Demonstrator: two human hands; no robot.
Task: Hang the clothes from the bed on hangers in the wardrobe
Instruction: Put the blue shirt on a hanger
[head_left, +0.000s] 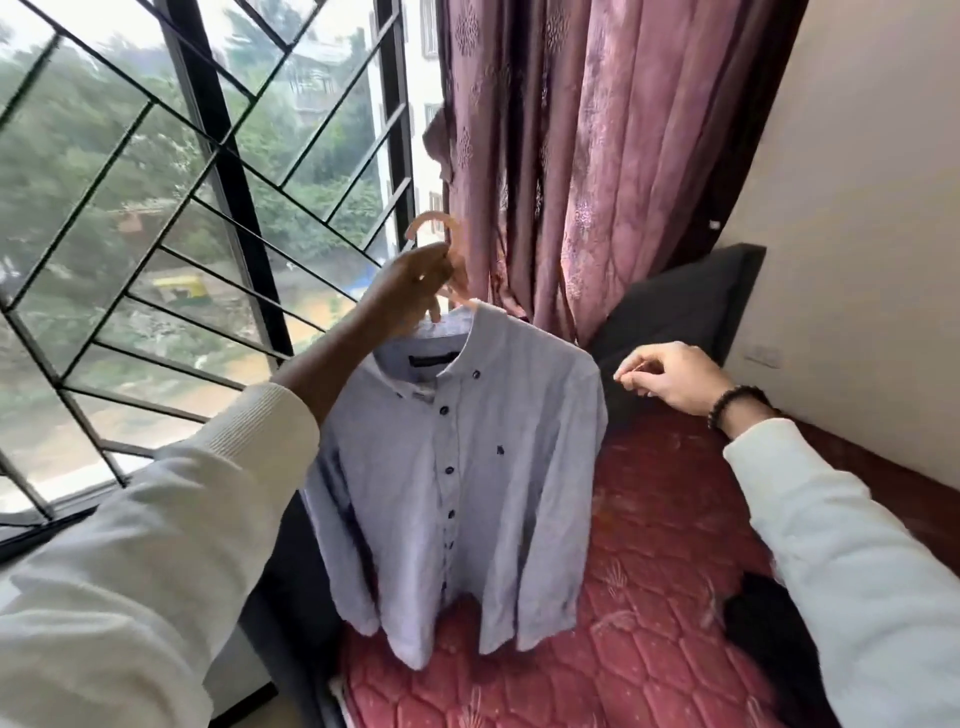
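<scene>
Nearest on the right, a dark garment (758, 618) lies crumpled on the red quilted mattress (649, 519), partly hidden by the white sleeve; it looks like one of the clothes yet to be hung. Above the left part of the mattress hangs the pale blue button-down shirt (457, 467), already seated on a peach plastic hanger (441, 244), its hem clear of the bed and its front buttoned most of the way down.

The left hand (410, 291) grips the hanger at the neck just under the hook, fingers curled round it, and carries the shirt's whole weight. The right hand (670, 376), a beaded bracelet (732, 405) at its wrist, is just right of the shirt's shoulder and apart from it, fingers loosely curled with thumb and forefinger drawn together; it seems to hold nothing, though something very small between the fingertips cannot be ruled out.

So the step in hand is judged to be the end of dressing the hanger. What comes next is carrying the shirt to the wardrobe, which is out of view, and hooking it over a rail, keeping the shoulders from slipping.

Further off are a dark pillow (685, 306), the mauve curtain (597, 156) and the barred window (208, 182).

As for writing, a dark label strip inside the collar and a small dark chest emblem show, both too blurred to read.
</scene>
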